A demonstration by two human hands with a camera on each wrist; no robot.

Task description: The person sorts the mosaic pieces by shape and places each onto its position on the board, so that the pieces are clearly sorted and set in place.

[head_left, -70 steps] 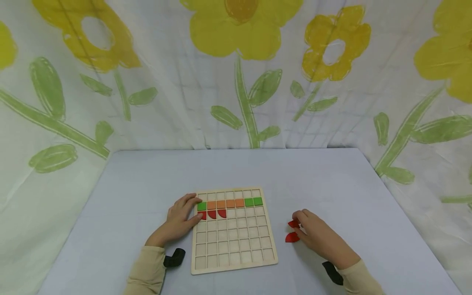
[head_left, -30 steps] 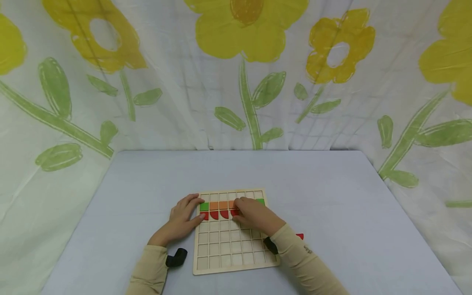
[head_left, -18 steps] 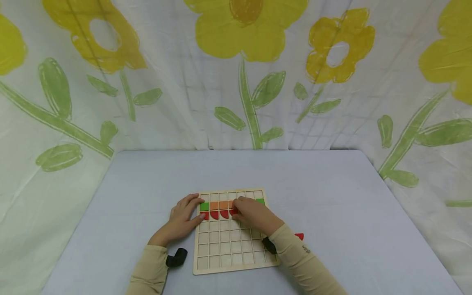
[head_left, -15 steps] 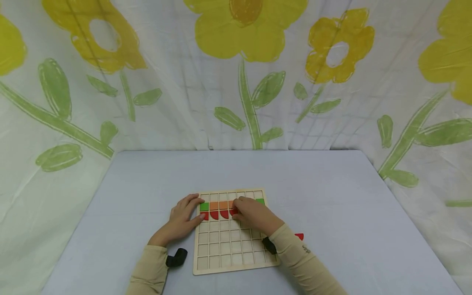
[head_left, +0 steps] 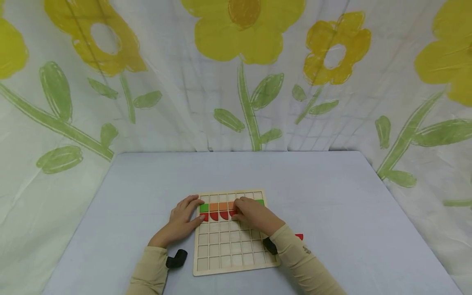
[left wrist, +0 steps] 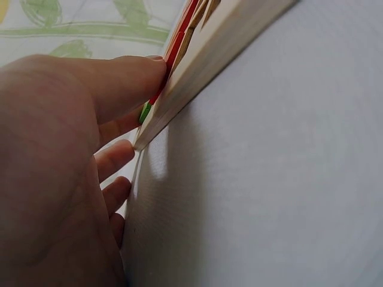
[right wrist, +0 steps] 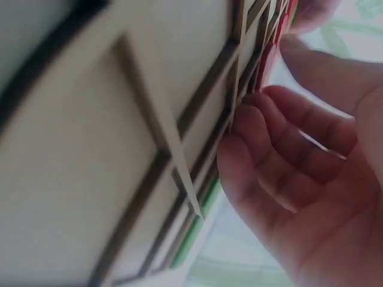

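A wooden grid board lies on the table. Across one of its rows run square green and orange tiles. Below them is a row of red quarter-circle tiles. My left hand rests at the board's left edge, thumb touching the first red tile and index finger beside the green one. In the left wrist view the other fingers lie along the board's side. My right hand pinches a red quarter-circle tile at its cell, fingers bent; the hand covers the cells beyond.
One more red piece lies on the table right of the board, partly behind the right sleeve. Black wrist devices sit at both wrists. A flower-printed curtain hangs behind the table's far edge.
From the loose red pieces on the right, my right hand has moved left onto the board with one of them. Over the last second both hands have stayed nearly still.
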